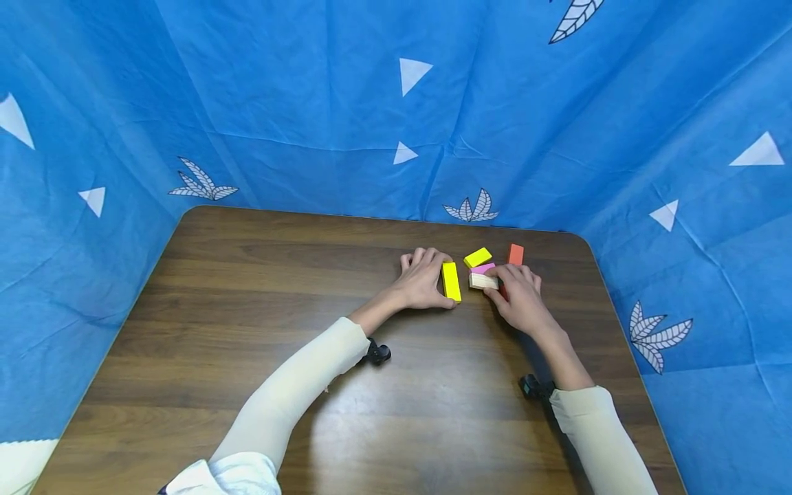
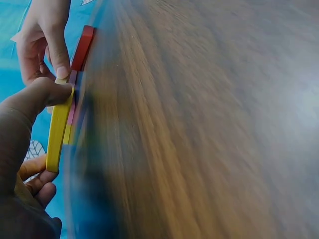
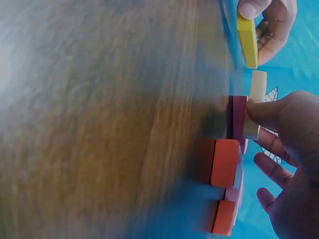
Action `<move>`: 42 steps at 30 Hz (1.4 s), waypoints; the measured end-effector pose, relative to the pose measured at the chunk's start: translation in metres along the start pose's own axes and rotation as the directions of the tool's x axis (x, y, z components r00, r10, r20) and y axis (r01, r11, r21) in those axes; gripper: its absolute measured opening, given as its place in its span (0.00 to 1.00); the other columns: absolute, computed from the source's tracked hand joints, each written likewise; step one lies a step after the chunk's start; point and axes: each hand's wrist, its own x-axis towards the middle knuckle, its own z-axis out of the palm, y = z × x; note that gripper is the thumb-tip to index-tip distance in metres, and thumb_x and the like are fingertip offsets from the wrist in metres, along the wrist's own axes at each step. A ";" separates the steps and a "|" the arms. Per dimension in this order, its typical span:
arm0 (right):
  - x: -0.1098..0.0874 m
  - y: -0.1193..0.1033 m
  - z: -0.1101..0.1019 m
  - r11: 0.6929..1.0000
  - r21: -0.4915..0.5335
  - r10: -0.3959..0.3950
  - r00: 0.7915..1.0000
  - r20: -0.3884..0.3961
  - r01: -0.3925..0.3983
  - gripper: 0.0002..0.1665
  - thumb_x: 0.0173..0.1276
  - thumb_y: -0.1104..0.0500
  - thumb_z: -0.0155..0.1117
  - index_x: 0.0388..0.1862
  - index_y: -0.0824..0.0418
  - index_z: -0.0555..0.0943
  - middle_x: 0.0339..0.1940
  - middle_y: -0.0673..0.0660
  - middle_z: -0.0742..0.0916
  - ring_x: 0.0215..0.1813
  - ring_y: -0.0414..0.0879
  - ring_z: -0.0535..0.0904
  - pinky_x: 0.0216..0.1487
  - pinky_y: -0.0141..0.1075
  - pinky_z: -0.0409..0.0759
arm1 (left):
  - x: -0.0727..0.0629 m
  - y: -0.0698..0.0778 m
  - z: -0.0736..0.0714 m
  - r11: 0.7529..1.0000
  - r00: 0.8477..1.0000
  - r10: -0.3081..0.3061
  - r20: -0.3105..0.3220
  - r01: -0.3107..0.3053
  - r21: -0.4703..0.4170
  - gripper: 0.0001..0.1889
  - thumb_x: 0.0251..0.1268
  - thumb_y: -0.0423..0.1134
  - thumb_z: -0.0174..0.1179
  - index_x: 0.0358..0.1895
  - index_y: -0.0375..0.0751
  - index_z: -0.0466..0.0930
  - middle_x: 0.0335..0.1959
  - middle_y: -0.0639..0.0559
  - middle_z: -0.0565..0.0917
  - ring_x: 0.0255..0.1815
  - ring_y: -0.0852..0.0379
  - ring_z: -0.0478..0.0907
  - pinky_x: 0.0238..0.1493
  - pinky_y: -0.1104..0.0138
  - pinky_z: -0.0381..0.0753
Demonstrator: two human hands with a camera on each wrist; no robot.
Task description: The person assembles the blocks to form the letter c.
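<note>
Yellow block (image 1: 452,282) near far table edge (image 1: 383,224)

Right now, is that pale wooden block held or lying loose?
Held: the pale wooden block is in the grip of the right hand, whose thumb lies against it in the right-wrist view.

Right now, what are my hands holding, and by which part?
Your left hand holds a long yellow rectangular block by its ends; your right hand pinches a pale wooden rectangular block across its long sides.
</note>
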 end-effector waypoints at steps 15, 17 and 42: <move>0.021 -0.019 0.010 0.997 0.061 -0.046 0.998 -0.053 0.050 0.22 0.76 0.55 0.72 0.64 0.61 0.81 0.60 0.64 0.84 0.66 0.64 0.69 0.63 0.59 0.63 | -0.032 -0.034 -0.027 1.000 1.000 0.006 -0.020 -0.007 -0.025 0.50 0.52 0.65 0.78 0.78 0.53 0.69 0.71 0.52 0.74 0.68 0.48 0.64 0.70 0.42 0.56; 0.024 -0.021 0.012 0.996 0.073 -0.043 0.998 -0.044 0.047 0.22 0.77 0.55 0.72 0.65 0.60 0.81 0.62 0.64 0.84 0.68 0.63 0.69 0.64 0.59 0.63 | -0.037 -0.040 -0.031 0.999 1.000 0.016 -0.019 -0.017 -0.028 0.50 0.52 0.64 0.79 0.78 0.52 0.69 0.71 0.52 0.74 0.68 0.48 0.64 0.70 0.41 0.56; 0.049 -0.048 0.039 0.987 0.118 -0.101 0.992 -0.072 0.109 0.19 0.79 0.53 0.70 0.63 0.59 0.83 0.63 0.63 0.85 0.64 0.64 0.72 0.64 0.62 0.63 | -0.105 -0.117 -0.077 0.992 0.998 -0.006 -0.066 -0.003 -0.129 0.52 0.48 0.58 0.83 0.79 0.50 0.72 0.72 0.49 0.75 0.70 0.44 0.65 0.65 0.42 0.57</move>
